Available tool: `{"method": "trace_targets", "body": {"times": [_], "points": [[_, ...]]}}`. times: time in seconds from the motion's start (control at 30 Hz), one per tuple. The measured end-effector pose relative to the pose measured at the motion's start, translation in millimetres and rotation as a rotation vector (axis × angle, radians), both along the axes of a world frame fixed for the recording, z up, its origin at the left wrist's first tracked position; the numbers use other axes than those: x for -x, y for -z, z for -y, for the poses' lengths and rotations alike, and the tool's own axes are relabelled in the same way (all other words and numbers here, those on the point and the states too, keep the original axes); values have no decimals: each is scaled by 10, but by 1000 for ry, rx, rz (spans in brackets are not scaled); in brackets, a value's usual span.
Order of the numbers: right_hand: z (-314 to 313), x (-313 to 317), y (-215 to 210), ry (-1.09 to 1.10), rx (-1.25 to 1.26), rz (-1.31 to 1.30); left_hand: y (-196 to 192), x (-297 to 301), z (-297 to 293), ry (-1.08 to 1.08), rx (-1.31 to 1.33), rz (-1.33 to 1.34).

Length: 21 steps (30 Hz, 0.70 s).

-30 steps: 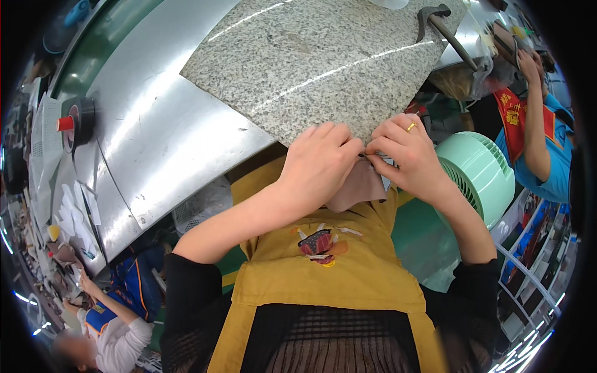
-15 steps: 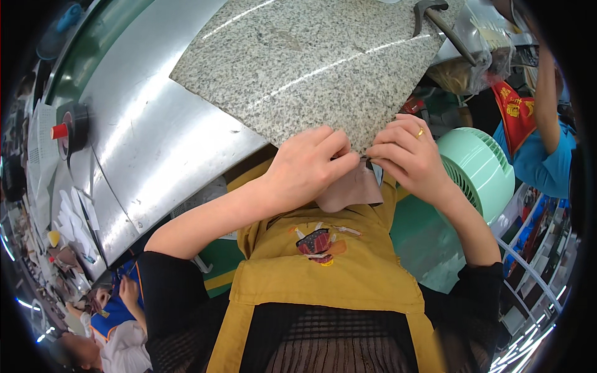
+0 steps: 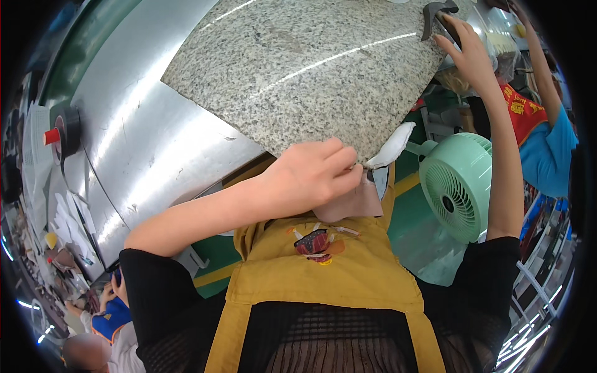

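My left hand (image 3: 314,174) is closed at the near corner of a speckled stone slab (image 3: 298,74). Its thumb and fingers pinch the upper edge of a soft dusty-pink piece (image 3: 353,206), perhaps leather, which hangs below the slab's edge. Beside the fingertips a white flap (image 3: 393,147) sticks out to the right; whether it is joined to the pink piece I cannot tell. At the far right, my right hand (image 3: 476,59) is around the handle of a hammer (image 3: 430,20), whose dark head lies at the slab's far edge. The fingers partly hide the handle.
A shiny metal tabletop (image 3: 130,149) extends left of the slab, with a black tape roll (image 3: 65,133) on it. A pale green fan (image 3: 457,186) stands at the right. Beyond it is a person in blue (image 3: 547,146); another person (image 3: 115,317) sits at the lower left.
My right hand has left the pink piece and reached far right to the hammer, which has shifted slightly. The white flap now shows beside my left hand, which still pinches the piece.
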State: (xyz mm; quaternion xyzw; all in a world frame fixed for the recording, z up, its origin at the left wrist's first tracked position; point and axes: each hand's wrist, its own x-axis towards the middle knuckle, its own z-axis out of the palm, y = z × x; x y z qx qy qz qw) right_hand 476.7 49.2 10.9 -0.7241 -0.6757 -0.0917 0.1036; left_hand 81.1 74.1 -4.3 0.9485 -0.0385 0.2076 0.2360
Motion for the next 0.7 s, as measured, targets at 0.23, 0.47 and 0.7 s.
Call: {"method": "trace_targets", "body": {"times": [0.23,0.47,0.7], "points": [[-346,-418,304,113,29,-150,-93,6,-19,48,44,-107],[277,351,-450,20,251,-960,-9,67,39,-2,-17,-68],[1100,2060,-935,-49,412,-942,32,42,9,49,-86,19]]}}
